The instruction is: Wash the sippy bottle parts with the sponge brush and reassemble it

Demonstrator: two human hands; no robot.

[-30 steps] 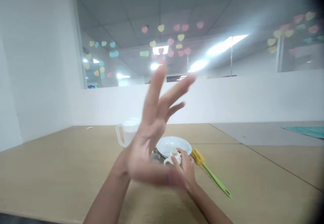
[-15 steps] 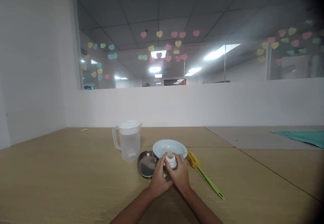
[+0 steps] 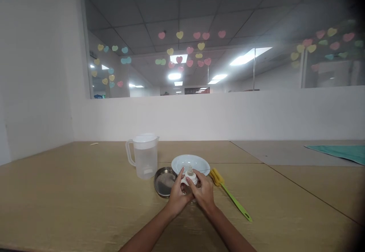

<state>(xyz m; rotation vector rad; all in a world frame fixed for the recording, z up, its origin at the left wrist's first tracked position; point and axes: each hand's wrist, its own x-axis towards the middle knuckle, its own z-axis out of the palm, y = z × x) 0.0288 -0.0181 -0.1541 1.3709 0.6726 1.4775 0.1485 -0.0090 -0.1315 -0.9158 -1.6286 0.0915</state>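
A baby bottle (image 3: 190,176) with a white collar and a clear teat pointing up is between my two hands, just in front of the bowl. My left hand (image 3: 178,195) closes on its left side, its fingertips at a white part that looks like a handle. My right hand (image 3: 204,193) grips the collar from the right, with the thumb across the front. Most of the bottle's body is hidden behind the hands. Beyond them stands a white bowl (image 3: 182,159), and to the left lies a round metal tin (image 3: 164,182).
A clear plastic jug (image 3: 146,159) with a lid and water-like contents stands left of the tin. To the right lies a bottle brush (image 3: 235,202) with a yellow sponge head and green handle. A teal cloth (image 3: 342,152) rests far right on the table (image 3: 85,198).
My hands have shifted their grip around the bottle's collar, and the fingers are a little more spread. A white handle-like part now shows on the left. The view has tilted slightly.
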